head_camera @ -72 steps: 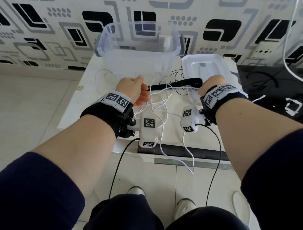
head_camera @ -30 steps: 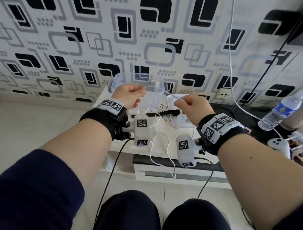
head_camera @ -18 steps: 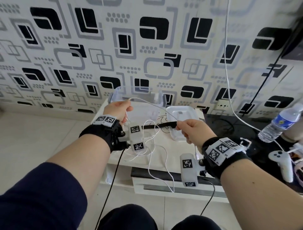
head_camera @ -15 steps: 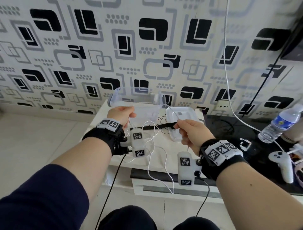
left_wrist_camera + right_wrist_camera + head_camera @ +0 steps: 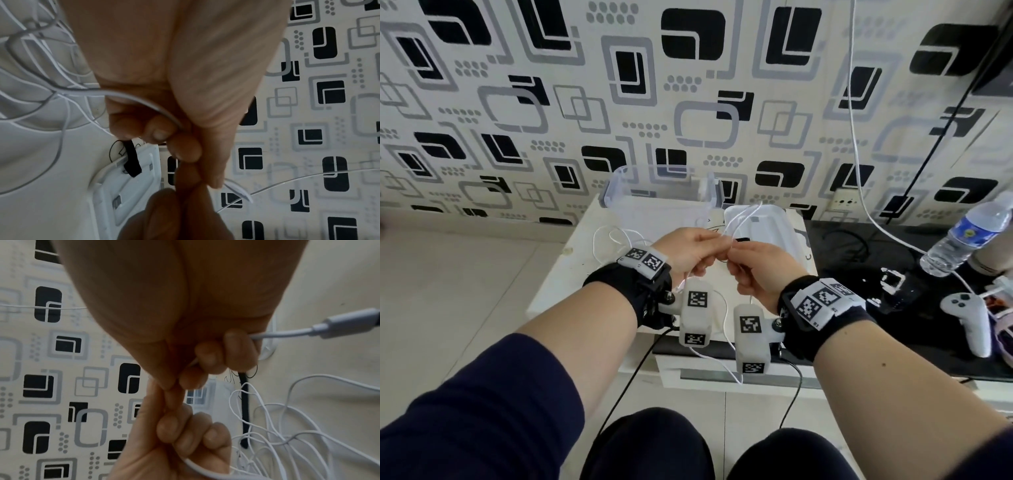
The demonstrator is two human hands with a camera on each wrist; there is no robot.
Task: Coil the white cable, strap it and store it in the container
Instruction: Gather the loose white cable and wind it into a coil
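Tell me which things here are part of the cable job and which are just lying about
Part of the job: white cable, pinched by left hand and right hand; black strap; clear container; its lid.

Lying about: water bottle; game controller; wall cable.

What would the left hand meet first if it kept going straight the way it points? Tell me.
Most likely the right hand: the left hand points rightward at it, their fingers already meeting over the white cable. Depth beyond is unclear.
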